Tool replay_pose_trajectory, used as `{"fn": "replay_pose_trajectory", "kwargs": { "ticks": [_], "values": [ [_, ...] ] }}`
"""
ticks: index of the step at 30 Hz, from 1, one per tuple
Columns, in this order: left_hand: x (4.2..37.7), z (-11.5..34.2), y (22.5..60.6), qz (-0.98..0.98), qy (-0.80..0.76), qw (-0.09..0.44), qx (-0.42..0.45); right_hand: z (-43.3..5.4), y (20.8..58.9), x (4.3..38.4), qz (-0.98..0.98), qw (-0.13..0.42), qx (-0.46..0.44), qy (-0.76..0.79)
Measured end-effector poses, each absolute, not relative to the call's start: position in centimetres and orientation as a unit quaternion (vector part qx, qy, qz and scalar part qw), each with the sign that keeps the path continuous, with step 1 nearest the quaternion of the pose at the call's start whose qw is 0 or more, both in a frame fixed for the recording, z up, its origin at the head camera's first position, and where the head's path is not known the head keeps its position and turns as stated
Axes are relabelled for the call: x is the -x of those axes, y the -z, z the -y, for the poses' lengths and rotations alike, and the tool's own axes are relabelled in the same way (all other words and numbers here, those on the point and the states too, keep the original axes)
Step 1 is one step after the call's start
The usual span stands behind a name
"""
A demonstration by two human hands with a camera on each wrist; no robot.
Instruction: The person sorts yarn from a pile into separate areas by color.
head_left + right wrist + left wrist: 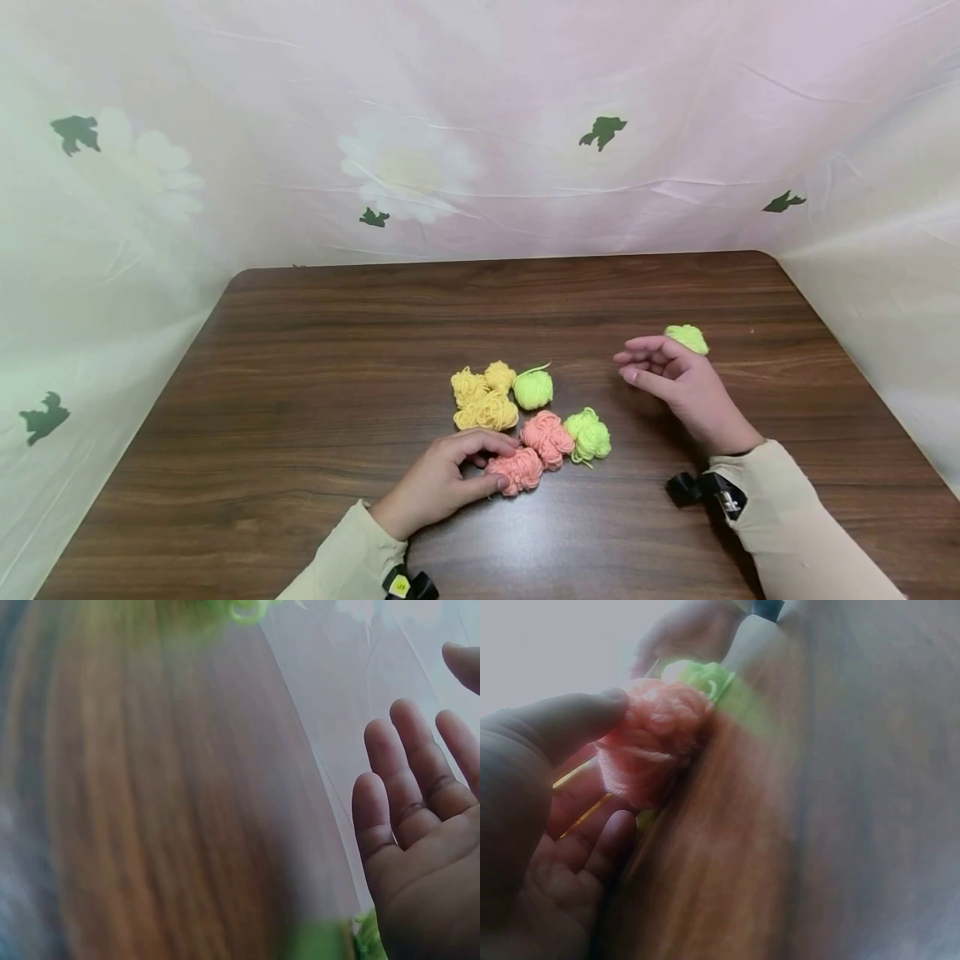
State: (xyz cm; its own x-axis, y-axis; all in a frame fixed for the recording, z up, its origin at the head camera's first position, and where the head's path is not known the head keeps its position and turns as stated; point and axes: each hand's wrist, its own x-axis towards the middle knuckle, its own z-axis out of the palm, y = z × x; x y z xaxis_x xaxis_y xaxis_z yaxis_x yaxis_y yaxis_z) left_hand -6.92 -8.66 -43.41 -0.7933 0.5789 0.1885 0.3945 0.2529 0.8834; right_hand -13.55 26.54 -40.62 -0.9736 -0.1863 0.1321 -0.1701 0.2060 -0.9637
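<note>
A pale pink and white cloth (495, 92), printed with faint daisies and dark green shapes, hangs around the far side and both flanks of a dark brown wood-grain table (360, 333). Clock directions run from the middle of the yarn cluster, seen from the head.

Two cream sleeves reach in: the right sleeve (795, 521) from 4 o'clock, the left sleeve (348, 550) from 8 o'clock. The right hand (684, 387), between 2 and 3 o'clock, is released, holding nothing, its fingers loosely bent. The left hand (450, 477), at 8 o'clock, grasps the near pink yarn ball between thumb and fingers. Each wrist wears a black device (684, 490).

Of the yarn, a large yellow ball (487, 412) lies at 10 o'clock. The near pink yarn ball (519, 472), in the left hand, sits at 6 o'clock and touches a second pink ball (547, 439) at 4 o'clock. Against that one, just past 3 o'clock, lies a loose green ball (588, 435). A far green ball (687, 337), partly hidden behind the right hand, lies at 2 o'clock, well apart. A rounder green ball (533, 390) with a stray strand is at 12 o'clock. Two smaller yellow balls (468, 387) adjoin the large yellow one, towards 10 and 11 o'clock.
</note>
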Motion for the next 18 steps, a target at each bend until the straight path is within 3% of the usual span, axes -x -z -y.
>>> {"fn": "replay_pose_trajectory", "kwargs": {
  "ticks": [18],
  "values": [
    [6.9,8.6,43.4,-0.785,-0.529,0.089,-0.31,-25.2,41.2,12.8,-0.756,0.103,0.181,0.621]
  ]
}}
